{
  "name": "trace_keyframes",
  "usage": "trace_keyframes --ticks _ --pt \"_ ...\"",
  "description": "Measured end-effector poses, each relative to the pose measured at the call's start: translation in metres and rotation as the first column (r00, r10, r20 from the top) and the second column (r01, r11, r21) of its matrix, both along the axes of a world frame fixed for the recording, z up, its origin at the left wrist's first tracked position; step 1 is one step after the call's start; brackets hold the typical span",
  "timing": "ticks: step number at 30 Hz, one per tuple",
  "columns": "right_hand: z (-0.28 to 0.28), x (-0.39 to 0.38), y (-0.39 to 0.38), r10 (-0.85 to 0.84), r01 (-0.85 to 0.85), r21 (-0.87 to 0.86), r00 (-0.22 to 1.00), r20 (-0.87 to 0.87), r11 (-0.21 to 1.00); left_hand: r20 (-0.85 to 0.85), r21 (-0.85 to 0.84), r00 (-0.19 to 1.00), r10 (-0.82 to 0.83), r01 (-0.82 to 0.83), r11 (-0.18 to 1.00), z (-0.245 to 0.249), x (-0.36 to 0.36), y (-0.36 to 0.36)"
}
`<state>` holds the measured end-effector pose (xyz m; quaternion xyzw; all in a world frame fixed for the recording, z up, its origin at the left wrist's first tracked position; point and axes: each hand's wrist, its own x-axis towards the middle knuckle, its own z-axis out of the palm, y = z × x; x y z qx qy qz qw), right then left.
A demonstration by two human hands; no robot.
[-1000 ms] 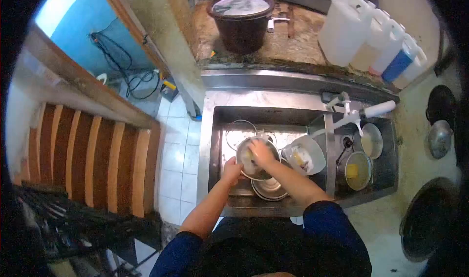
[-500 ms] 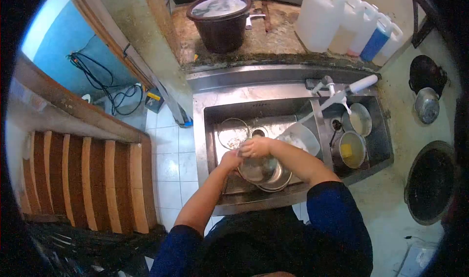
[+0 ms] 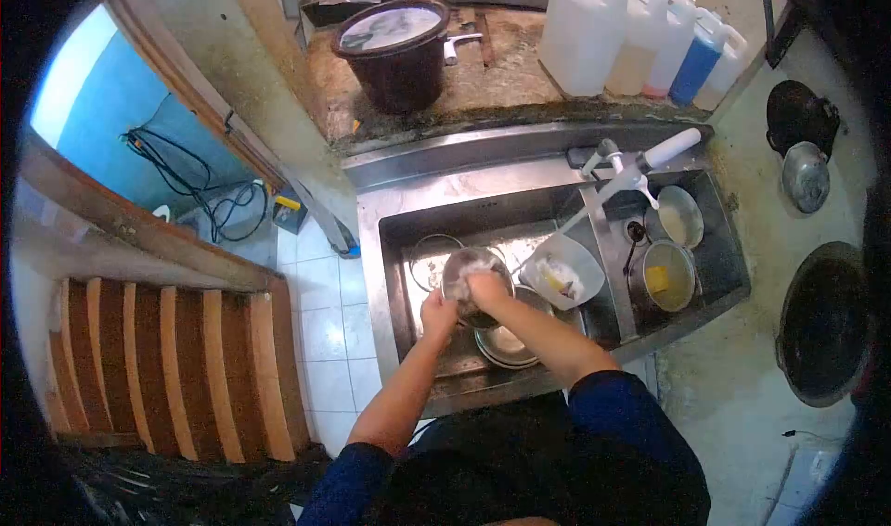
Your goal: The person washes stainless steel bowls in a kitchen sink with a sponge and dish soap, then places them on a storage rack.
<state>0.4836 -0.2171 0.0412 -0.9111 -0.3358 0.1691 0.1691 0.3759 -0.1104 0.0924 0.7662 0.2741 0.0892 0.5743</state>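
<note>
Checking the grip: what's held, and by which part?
The left hand holds a metal bowl by its left side; whether the right hand, inside it, grips anything cannot be told.

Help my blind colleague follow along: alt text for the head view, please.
A person's left hand holds a metal bowl over a steel sink, with the right hand inside the bowl. A pale tub sits in the sink to the right.

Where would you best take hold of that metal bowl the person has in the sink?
Probably by the rim, from the person's left, where the left hand is. The round metal bowl has its mouth facing the camera, so its edge is exposed there, while the right hand occupies the inside.
</note>
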Motion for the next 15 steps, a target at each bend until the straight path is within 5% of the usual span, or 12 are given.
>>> trace_keyframes --ticks 3,4,7,8,11,12,15 --pt "-0.008 -0.031 0.007 0.076 0.156 0.485 0.902 -0.426 0.861 -0.051 -0.6 0.983 0.175 -0.17 0.782 -0.016 0.003 0.008" --pt "0.005 -0.029 -0.007 0.185 -0.109 0.394 0.97 -0.16 0.913 -0.101 -0.514 0.986 0.132 -0.166 0.841 0.009 -0.001 0.01" --pt "0.027 0.001 -0.024 0.238 -0.253 -0.094 0.961 -0.144 0.963 -0.195 -0.551 0.973 0.122 -0.212 0.807 0.006 -0.009 0.006" --pt "0.027 0.002 -0.023 -0.081 0.104 0.071 0.959 -0.272 0.992 -0.215 -0.646 0.97 0.117 -0.231 0.727 0.014 -0.01 -0.007" --pt "0.025 -0.02 0.013 -0.31 0.358 0.487 0.934 -0.18 0.797 -0.179 -0.604 0.981 0.08 -0.174 0.778 0.018 -0.005 -0.017" --pt "0.03 -0.022 0.019 -0.245 0.425 0.303 0.839 -0.486 0.853 -0.186 -0.616 0.977 0.103 -0.198 0.763 0.021 -0.004 -0.013" --pt "0.018 -0.033 0.002 0.313 -0.073 0.482 0.842 -0.44 0.873 -0.176 -0.606 0.981 0.076 -0.169 0.777 0.026 0.001 0.019"
